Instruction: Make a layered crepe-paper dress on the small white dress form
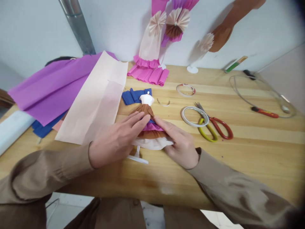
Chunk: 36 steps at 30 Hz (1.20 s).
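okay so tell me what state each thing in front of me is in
Left hand: fingers extended over the layered skirt
Right hand: at the skirt's edge
Layered skirt: gathered, on the dress form
Dress form: tilted
Scissors: lying down, handles apart
Tape roll: lying flat
Cream sheet: unfolded
Blue paper: folded
Red-handled tool: lying down; on or off, can't tell

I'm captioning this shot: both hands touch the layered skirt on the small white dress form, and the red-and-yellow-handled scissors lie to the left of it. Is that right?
Not quite: the head view shows the scissors to the right of the dress form. Both the left hand and right hand do touch its layered skirt.
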Available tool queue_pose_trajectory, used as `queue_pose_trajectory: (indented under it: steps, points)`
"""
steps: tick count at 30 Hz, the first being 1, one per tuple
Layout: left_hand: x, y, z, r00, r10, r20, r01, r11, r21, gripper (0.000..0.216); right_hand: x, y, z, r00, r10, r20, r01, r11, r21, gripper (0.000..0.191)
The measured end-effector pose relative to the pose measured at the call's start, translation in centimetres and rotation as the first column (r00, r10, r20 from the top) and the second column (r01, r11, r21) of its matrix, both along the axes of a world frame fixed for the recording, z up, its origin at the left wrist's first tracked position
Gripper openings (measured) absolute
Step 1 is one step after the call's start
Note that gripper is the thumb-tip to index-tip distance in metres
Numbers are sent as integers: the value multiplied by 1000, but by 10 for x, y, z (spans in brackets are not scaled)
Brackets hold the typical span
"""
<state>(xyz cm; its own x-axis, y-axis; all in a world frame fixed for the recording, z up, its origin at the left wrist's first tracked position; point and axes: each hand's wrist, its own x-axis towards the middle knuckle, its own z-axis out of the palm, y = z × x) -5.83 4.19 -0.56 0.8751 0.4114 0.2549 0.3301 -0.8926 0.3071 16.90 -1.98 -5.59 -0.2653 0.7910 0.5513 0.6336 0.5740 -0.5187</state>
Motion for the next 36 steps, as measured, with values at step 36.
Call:
queue_pose_trajectory:
  steps: [36]
  points:
    - [-18,-6,-31,979,206,9,-200,941,273,54,2,2,1,996,16,91,-26,994,106,49]
